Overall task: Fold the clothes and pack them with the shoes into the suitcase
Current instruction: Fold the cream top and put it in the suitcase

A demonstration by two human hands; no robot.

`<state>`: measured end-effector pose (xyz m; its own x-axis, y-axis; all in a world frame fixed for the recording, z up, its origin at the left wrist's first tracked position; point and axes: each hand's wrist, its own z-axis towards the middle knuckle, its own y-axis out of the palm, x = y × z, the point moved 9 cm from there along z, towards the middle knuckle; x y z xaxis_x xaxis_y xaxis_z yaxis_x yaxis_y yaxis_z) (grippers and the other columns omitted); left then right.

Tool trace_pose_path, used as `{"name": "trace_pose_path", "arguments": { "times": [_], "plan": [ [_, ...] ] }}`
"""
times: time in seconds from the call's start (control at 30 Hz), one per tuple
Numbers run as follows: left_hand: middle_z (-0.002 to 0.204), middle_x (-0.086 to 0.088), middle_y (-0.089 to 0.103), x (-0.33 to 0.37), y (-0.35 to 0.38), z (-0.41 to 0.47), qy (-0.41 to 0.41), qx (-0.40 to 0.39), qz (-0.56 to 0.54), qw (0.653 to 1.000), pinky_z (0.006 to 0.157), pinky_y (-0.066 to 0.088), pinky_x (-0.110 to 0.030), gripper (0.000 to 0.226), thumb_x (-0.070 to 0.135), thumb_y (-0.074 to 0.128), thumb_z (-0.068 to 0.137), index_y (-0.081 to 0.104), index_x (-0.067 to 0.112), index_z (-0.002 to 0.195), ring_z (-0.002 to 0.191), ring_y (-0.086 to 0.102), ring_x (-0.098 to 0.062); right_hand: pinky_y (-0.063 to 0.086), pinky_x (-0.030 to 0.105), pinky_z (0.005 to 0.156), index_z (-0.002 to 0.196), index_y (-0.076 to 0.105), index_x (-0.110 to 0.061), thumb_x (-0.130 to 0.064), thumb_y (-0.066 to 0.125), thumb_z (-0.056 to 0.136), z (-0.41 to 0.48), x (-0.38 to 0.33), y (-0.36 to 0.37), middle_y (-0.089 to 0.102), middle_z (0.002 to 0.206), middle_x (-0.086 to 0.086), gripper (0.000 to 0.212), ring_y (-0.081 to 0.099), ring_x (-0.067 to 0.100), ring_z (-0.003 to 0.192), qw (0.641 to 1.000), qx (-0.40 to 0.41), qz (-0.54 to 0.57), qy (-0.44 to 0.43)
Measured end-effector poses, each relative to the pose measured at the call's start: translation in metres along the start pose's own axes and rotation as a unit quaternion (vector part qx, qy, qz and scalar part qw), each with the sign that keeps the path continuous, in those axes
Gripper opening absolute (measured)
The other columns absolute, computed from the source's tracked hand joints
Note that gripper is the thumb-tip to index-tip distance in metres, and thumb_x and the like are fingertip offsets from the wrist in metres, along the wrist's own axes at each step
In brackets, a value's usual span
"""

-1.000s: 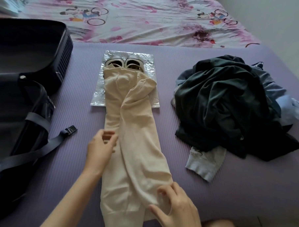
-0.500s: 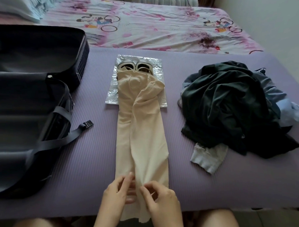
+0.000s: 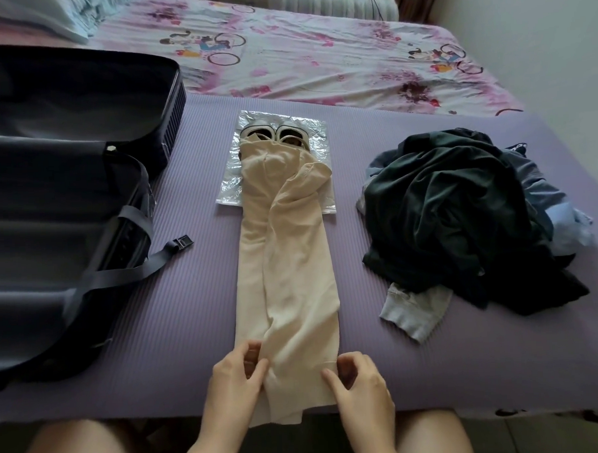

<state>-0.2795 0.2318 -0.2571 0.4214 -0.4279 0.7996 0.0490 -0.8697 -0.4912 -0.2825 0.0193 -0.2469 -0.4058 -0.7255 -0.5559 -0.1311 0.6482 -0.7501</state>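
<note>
Two hands, left [image 3: 234, 376] and right [image 3: 361, 383], fingers pinching trousers [image 3: 286, 271] near hem | step: folding | next: lift hem toward far waistband.

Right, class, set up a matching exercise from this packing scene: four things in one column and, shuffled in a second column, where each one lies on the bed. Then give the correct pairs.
Things:
1. suitcase
2. cream garment
3. shoes
4. dark clothes pile

Places:
A. far end of the cream garment, on a silver bag
B. right side of the purple mat
C. stretched down the middle, near end held by the left hand and right hand
D. left side, lying open

Pairs: 1-D, 2-C, 3-A, 4-B
</note>
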Motion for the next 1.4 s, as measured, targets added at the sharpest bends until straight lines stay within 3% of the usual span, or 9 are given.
{"name": "trace_pose_path", "arguments": {
  "times": [0.2, 0.3, 0.43, 0.6, 0.73, 0.87, 0.97, 1.1, 1.4],
  "plan": [
    [0.087, 0.017, 0.063, -0.003, -0.006, 0.0, 0.022, 0.008, 0.023, 0.999, 0.075, 0.051, -0.018, 0.019, 0.021, 0.064, 0.087, 0.057, 0.037, 0.096, 0.083, 0.059, 0.002, 0.04, 0.026, 0.072, 0.088, 0.05, -0.036, -0.035, 0.066, 0.085, -0.011, 0.009, 0.003, 0.062, 0.081, -0.016, 0.016, 0.055, 0.008, 0.082, 0.998, -0.024, 0.037, 0.045],
    [0.087, 0.019, 0.06, -0.004, -0.002, -0.002, 0.039, 0.0, 0.079, 0.996, 0.066, 0.044, -0.01, 0.019, 0.028, 0.066, 0.085, 0.054, 0.039, 0.096, 0.08, 0.056, 0.007, 0.042, 0.027, 0.073, 0.091, 0.048, -0.035, -0.035, 0.067, 0.084, -0.014, 0.018, 0.006, 0.061, 0.076, -0.014, 0.02, 0.057, 0.007, 0.084, 0.997, -0.043, 0.022, 0.058],
    [0.087, 0.018, 0.056, 0.005, -0.011, 0.005, 0.058, 0.048, 0.083, 0.994, 0.059, 0.04, -0.008, 0.018, 0.033, 0.063, 0.086, 0.054, 0.032, 0.101, 0.078, 0.054, 0.006, 0.045, 0.029, 0.078, 0.087, 0.05, -0.032, -0.034, 0.068, 0.083, -0.007, 0.023, 0.008, 0.061, 0.076, -0.011, 0.019, 0.057, 0.007, 0.083, 0.996, -0.058, 0.003, 0.066],
    [0.092, 0.013, 0.055, 0.029, -0.015, 0.032, 0.095, 0.085, 0.072, 0.989, 0.068, 0.043, -0.014, 0.024, 0.031, 0.061, 0.089, 0.057, 0.022, 0.11, 0.078, 0.054, 0.003, 0.047, 0.028, 0.079, 0.088, 0.051, -0.031, -0.038, 0.07, 0.08, 0.0, 0.025, 0.01, 0.061, 0.076, -0.011, 0.022, 0.058, 0.004, 0.082, 0.995, -0.072, -0.026, 0.06],
    [0.106, 0.0, 0.059, 0.048, -0.013, 0.069, 0.104, 0.102, 0.07, 0.987, 0.076, 0.049, -0.028, 0.028, 0.027, 0.062, 0.089, 0.058, 0.013, 0.112, 0.082, 0.059, -0.009, 0.042, 0.028, 0.072, 0.092, 0.053, -0.032, -0.05, 0.067, 0.08, 0.021, 0.007, -0.011, 0.059, 0.09, -0.015, 0.026, 0.057, 0.009, 0.092, 1.0, 0.003, -0.026, 0.01],
    [0.111, -0.007, 0.06, 0.06, -0.009, 0.112, 0.094, 0.106, 0.082, 0.986, 0.083, 0.047, -0.035, 0.039, 0.023, 0.065, 0.087, 0.053, 0.008, 0.121, 0.099, 0.06, -0.024, 0.047, 0.032, 0.081, 0.102, 0.06, -0.022, -0.038, 0.067, 0.085, 0.073, -0.027, -0.027, 0.06, 0.1, -0.006, 0.025, 0.054, 0.014, 0.099, 0.991, 0.091, 0.08, -0.055],
    [0.102, -0.006, 0.063, 0.066, -0.002, 0.133, 0.083, 0.095, 0.078, 0.989, 0.08, 0.046, -0.035, 0.041, 0.018, 0.067, 0.085, 0.052, 0.008, 0.122, 0.096, 0.061, -0.024, 0.044, 0.033, 0.082, 0.108, 0.058, -0.016, -0.034, 0.068, 0.084, 0.112, -0.047, -0.014, 0.061, 0.104, -0.001, 0.031, 0.053, 0.019, 0.103, 0.994, 0.081, 0.057, -0.051],
    [0.095, -0.008, 0.066, 0.066, -0.012, 0.15, 0.08, 0.127, 0.045, 0.988, 0.077, 0.043, -0.032, 0.03, 0.006, 0.06, 0.085, 0.056, 0.006, 0.115, 0.094, 0.061, -0.025, 0.037, 0.028, 0.072, 0.103, 0.056, -0.016, -0.022, 0.066, 0.083, 0.127, -0.047, -0.002, 0.061, 0.101, -0.001, 0.023, 0.055, 0.021, 0.1, 0.996, 0.079, 0.028, -0.043],
    [0.107, -0.009, 0.055, 0.069, -0.018, 0.174, 0.111, 0.126, 0.05, 0.985, 0.078, 0.044, -0.032, 0.032, 0.017, 0.066, 0.085, 0.057, 0.006, 0.114, 0.09, 0.059, -0.023, 0.044, 0.032, 0.077, 0.108, 0.057, -0.016, -0.026, 0.065, 0.086, 0.136, -0.057, -0.012, 0.056, 0.102, -0.001, 0.025, 0.056, 0.017, 0.094, 0.99, 0.102, 0.022, -0.099]
  ]
}}
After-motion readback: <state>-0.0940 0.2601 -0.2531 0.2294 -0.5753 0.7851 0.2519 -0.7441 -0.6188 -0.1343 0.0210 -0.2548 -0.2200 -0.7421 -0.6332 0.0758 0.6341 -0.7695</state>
